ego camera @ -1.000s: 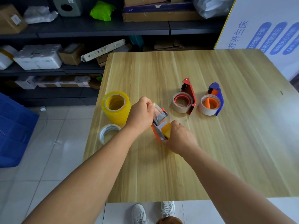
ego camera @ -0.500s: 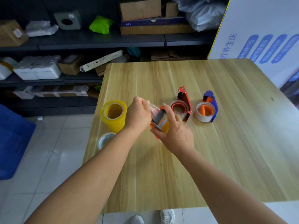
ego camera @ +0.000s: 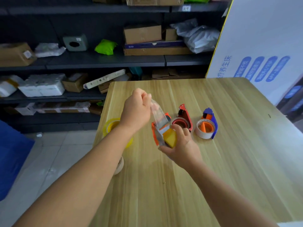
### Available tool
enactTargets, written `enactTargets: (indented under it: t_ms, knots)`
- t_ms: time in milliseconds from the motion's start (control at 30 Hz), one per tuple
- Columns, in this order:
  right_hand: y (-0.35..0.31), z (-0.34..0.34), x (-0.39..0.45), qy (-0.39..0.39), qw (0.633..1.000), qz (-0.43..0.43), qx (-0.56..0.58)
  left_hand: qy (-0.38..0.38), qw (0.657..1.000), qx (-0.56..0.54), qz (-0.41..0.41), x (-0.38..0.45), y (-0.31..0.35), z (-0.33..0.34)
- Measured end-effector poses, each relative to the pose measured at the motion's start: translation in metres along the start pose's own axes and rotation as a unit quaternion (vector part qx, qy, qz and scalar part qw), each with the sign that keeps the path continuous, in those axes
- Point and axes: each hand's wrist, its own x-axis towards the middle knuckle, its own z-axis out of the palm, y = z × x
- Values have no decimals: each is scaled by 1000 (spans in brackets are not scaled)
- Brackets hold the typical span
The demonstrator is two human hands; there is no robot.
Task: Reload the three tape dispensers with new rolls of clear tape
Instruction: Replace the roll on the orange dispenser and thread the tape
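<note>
I see the orange tape dispenser (ego camera: 155, 133) held just above the wooden table (ego camera: 229, 161), with a yellowish roll (ego camera: 170, 138) seated in its plastic frame. My right hand (ego camera: 182, 148) cups it from below, fingers curled round the roll and the frame. A glossy, see-through strip of clear tape (ego camera: 158, 114) runs up from the dispenser's mouth to my left hand (ego camera: 136, 110), whose curled fingers pinch the strip's free end.

Just right of the dispenser stands a red dispenser (ego camera: 184, 119) with a wedge-shaped metal-looking body and a nearly spent ring on its hub. Beside that is a blue dispenser (ego camera: 211, 122) carrying a pale cardboard core round an orange hub.

Partly behind my left forearm, near the table's left edge, sits a thick yellow-tinted tape roll (ego camera: 111, 126); a whitish roll (ego camera: 120, 166) peeks out lower down.

The table has a smooth, pale, striped grain and rounded corners.
</note>
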Motion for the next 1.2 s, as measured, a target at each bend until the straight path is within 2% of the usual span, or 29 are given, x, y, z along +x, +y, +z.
enactTargets:
  t_ms: [167,333,533,700,867,1000,1067,1200]
  knots:
    - [-4,-5,5,-32,999,19,0,-23,999,-33,24,4,22,-7]
    - [2,-10,7,-49,997,53,17,-12,997,-51,50,20,39,-23]
    - [1,-12,9,-66,995,66,33,-11,998,-52,31,19,36,-20]
    - [-10,-7,13,-49,995,75,38,-11,997,-77,31,16,42,-19]
    - [-18,-8,20,-53,995,78,33,-13,994,-75,76,19,58,-28]
    - [-9,-12,19,-67,992,99,40,25,993,-48,105,31,62,-42]
    - [-6,-11,16,-72,991,97,56,29,994,-57,90,35,60,-43]
    - [-2,-12,6,-59,988,85,117,36,991,-130,3,43,41,-44]
